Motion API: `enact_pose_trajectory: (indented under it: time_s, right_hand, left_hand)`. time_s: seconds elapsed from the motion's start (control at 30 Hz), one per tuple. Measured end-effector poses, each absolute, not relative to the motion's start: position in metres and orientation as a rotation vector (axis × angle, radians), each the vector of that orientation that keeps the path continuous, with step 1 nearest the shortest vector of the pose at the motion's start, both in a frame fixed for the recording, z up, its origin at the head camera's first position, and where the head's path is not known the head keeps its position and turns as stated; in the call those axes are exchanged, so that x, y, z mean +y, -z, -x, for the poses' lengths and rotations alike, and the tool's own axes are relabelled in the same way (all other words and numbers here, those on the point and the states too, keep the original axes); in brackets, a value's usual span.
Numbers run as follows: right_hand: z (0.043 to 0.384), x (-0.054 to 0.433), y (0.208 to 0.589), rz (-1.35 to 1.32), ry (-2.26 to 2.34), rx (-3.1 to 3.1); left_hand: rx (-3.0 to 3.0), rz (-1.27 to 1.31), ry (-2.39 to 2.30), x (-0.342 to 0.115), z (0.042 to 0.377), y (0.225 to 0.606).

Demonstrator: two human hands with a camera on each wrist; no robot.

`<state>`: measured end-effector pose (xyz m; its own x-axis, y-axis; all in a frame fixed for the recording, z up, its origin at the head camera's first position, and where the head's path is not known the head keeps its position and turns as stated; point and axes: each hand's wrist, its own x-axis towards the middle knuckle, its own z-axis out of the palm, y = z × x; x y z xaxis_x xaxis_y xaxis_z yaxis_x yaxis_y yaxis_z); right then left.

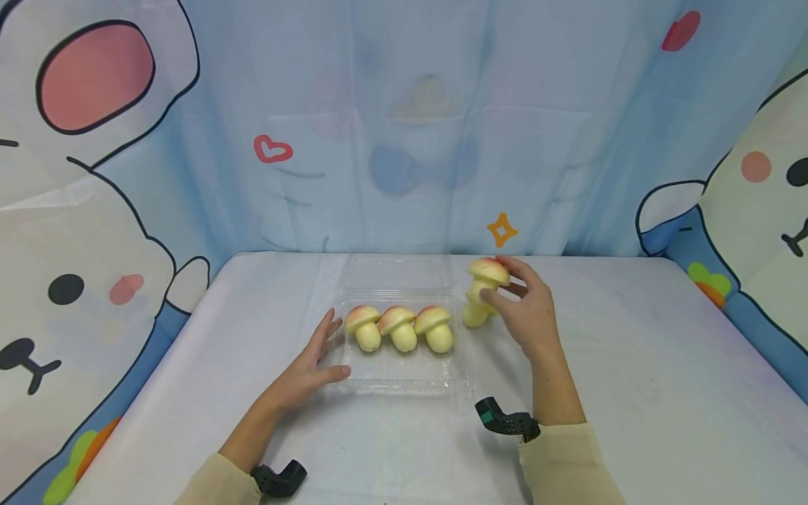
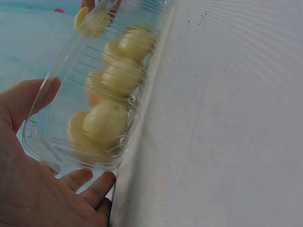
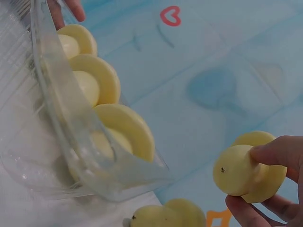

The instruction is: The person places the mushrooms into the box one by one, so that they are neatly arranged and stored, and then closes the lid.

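RH (image 1: 530, 308) grips mushroom (image 3: 234, 172); dot (image 3: 223, 170) prob. R-wrist only.

The loose yellow toy mushroom (image 3: 156, 216) on the white bench (image 1: 631, 365) is partly hidden behind the pink-topped yellow toy mushroom (image 1: 489, 272) in the right hand (image 1: 532, 308), and the bottom edge of the right wrist view cuts it off. That view's top edge cuts off most of the left hand (image 1: 309, 368). From the left wrist, three round-stemmed yellow toy mushrooms (image 1: 405, 339) look blurry through the clear ribbed plastic box (image 1: 404, 385).
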<state>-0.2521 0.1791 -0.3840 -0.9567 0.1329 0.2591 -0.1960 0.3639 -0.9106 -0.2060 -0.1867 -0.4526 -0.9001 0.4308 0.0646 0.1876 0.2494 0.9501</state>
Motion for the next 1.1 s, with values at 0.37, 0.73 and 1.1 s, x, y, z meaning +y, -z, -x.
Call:
enact_pose_trajectory:
  time_s: [0.37, 0.73, 1.1]
  right_hand:
    - [0.247, 0.177, 0.377, -0.216, -1.585, -2.409]
    - [0.244, 0.172, 0.373, -0.267, -1.527, -2.516]
    - [0.24, 0.168, 0.368, -0.347, -1.51, -2.551]
  left_hand:
    - [2.305, -0.585, -1.719, -0.186, 0.205, 0.452]
    - [2.306, -0.585, -1.718, -0.186, 0.206, 0.454]
    - [2.308, -0.583, -1.72, -0.186, 0.206, 0.454]
